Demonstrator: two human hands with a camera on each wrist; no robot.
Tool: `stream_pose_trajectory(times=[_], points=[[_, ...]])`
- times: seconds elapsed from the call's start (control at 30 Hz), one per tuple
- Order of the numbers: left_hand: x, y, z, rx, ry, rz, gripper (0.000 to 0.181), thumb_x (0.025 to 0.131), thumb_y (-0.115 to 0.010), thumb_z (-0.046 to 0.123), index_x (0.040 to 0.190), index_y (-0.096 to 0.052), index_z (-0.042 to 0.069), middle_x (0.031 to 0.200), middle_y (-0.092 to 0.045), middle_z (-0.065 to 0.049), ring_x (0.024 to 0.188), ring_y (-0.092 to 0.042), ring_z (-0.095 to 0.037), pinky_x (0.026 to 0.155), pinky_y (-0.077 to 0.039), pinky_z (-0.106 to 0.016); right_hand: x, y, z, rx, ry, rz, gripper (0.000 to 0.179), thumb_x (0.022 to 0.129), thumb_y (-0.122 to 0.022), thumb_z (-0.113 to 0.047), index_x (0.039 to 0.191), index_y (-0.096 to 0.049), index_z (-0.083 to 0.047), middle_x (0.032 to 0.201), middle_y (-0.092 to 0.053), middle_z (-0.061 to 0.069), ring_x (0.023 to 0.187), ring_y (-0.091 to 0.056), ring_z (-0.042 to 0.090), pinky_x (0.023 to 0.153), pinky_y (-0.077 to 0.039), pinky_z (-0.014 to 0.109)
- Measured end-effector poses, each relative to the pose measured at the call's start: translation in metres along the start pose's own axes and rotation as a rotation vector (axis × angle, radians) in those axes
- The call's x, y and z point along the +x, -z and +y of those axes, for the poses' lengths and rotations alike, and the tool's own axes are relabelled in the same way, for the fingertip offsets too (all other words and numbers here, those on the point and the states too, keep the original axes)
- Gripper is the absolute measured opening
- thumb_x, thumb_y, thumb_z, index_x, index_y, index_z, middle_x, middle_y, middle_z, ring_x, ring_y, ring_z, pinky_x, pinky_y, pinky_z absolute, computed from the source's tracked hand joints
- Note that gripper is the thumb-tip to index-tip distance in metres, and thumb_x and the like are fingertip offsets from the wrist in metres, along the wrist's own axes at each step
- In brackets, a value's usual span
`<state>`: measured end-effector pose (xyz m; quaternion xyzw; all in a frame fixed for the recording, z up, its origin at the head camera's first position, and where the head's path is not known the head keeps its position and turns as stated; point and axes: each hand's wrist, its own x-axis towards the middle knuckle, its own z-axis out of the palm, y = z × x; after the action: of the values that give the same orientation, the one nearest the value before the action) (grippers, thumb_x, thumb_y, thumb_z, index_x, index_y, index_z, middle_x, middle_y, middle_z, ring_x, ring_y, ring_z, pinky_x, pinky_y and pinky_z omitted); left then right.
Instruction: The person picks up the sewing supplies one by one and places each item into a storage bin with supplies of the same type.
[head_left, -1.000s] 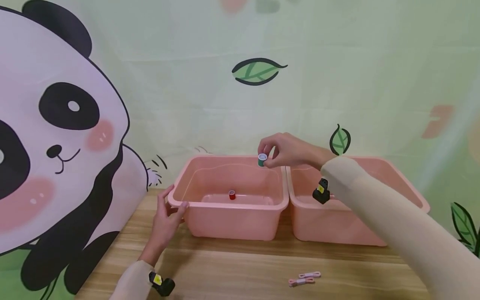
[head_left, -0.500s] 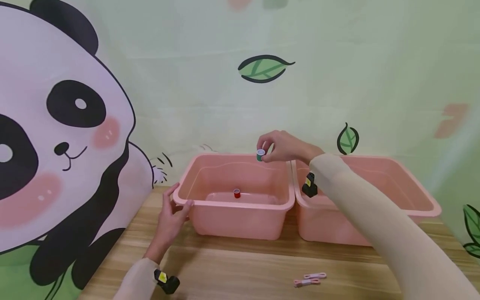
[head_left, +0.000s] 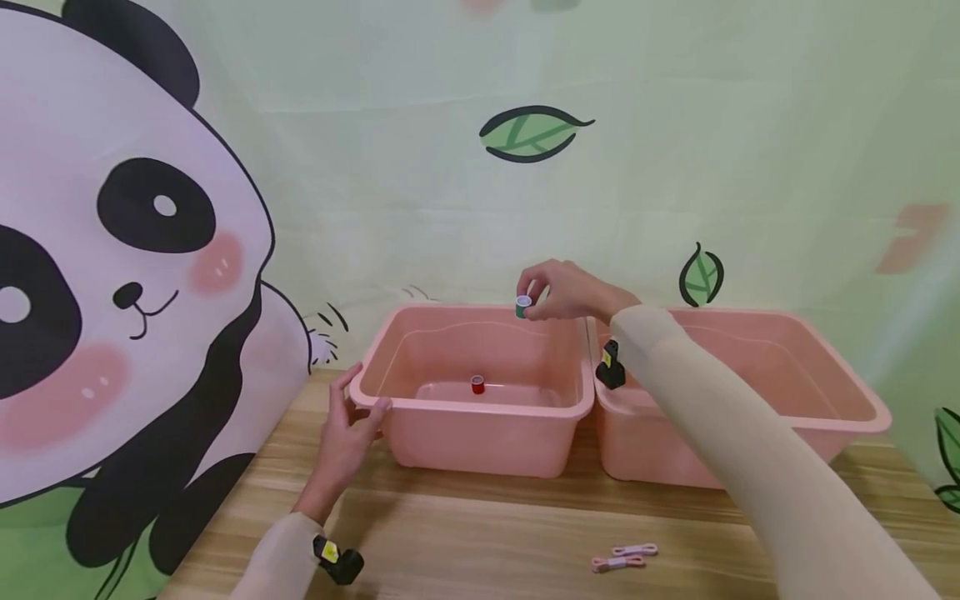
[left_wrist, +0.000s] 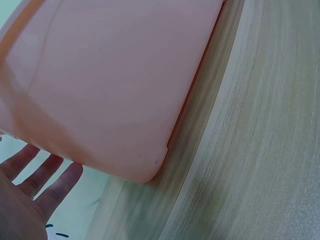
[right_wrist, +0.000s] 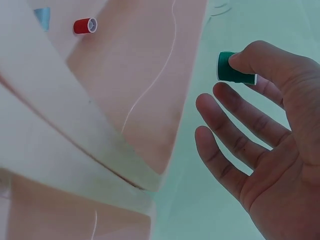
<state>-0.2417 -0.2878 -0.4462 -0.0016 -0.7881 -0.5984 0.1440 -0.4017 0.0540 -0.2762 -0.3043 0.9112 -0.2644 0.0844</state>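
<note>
Over the back right of the left pink plastic tub (head_left: 480, 442), my right hand (head_left: 570, 290) pinches a green thread spool (right_wrist: 234, 68) between thumb and fingers. The spool is held above the rim. In the right wrist view the other fingers spread loosely below it. My left hand (head_left: 348, 437) holds the tub's front left corner, thumb on the front rim and fingers along the left side. The left wrist view shows fingertips (left_wrist: 75, 170) against the outer wall. A red thread spool (head_left: 477, 384) stands on the tub floor. Part of a light blue object (right_wrist: 43, 18) shows past the rim.
A second pink tub (head_left: 675, 454) stands close beside the first on the right, partly covered by my right sleeve. Two small bundles of pink cord (head_left: 618, 563) lie on the wooden table (head_left: 480, 529) in front. Behind hangs a printed panda backdrop (head_left: 405, 192).
The head view has shifted slightly, moving the scene to the right. My right hand, with the green spool, has moved a little left relative to the tubs. My left hand stays at the corner.
</note>
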Motion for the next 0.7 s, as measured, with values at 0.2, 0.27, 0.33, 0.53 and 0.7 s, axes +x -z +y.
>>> stream_pose_trajectory(times=[0.2, 0.27, 0.33, 0.53, 0.7], points=[[0.0008, -0.0007, -0.0018, 0.005, -0.007, 0.007, 0.071, 0.1, -0.066, 0.041, 0.158, -0.024, 0.037, 0.152, -0.049, -0.014, 0.114, -0.057, -0.036, 0.084, -0.062, -0.041, 0.0015, -0.0025, 0.0019, -0.001, -0.008, 0.005, 0.019, 0.093, -0.077, -0.021, 0.109, -0.069, -0.018, 0.116, -0.067, 0.009, 0.106, -0.062, 0.029, 0.09, -0.059, 0.04], [0.0008, -0.0007, -0.0017, 0.004, -0.012, 0.01, 0.071, 0.1, -0.066, 0.041, 0.158, -0.024, 0.037, 0.152, -0.049, -0.014, 0.113, -0.057, -0.035, 0.083, -0.063, -0.04, 0.0019, -0.0032, 0.0024, 0.0, -0.005, 0.008, 0.018, 0.093, -0.077, -0.02, 0.109, -0.069, -0.018, 0.116, -0.067, 0.01, 0.106, -0.062, 0.029, 0.09, -0.059, 0.04], [0.0009, -0.0005, -0.002, 0.005, -0.016, 0.012, 0.071, 0.1, -0.066, 0.041, 0.158, -0.024, 0.037, 0.151, -0.049, -0.015, 0.113, -0.057, -0.035, 0.083, -0.063, -0.04, 0.0023, -0.0036, 0.0029, -0.001, -0.003, 0.009, 0.018, 0.093, -0.077, -0.02, 0.109, -0.069, -0.018, 0.116, -0.067, 0.01, 0.106, -0.062, 0.03, 0.09, -0.059, 0.04], [0.0008, -0.0006, -0.0021, 0.008, -0.02, 0.014, 0.071, 0.101, -0.067, 0.039, 0.158, -0.024, 0.035, 0.151, -0.05, -0.015, 0.112, -0.057, -0.034, 0.082, -0.063, -0.039, 0.0045, -0.0043, 0.0052, 0.006, -0.01, 0.006, 0.018, 0.093, -0.077, -0.02, 0.109, -0.069, -0.018, 0.116, -0.067, 0.01, 0.105, -0.062, 0.03, 0.09, -0.059, 0.041], [-0.0003, -0.001, -0.0014, 0.01, -0.028, 0.018, 0.07, 0.102, -0.066, 0.035, 0.158, -0.025, 0.033, 0.151, -0.05, -0.016, 0.11, -0.057, -0.034, 0.08, -0.063, -0.039, 0.0063, -0.0054, 0.0057, 0.001, -0.022, 0.002, 0.021, 0.094, -0.076, -0.02, 0.112, -0.068, -0.017, 0.117, -0.067, 0.01, 0.104, -0.063, 0.029, 0.091, -0.059, 0.04]])
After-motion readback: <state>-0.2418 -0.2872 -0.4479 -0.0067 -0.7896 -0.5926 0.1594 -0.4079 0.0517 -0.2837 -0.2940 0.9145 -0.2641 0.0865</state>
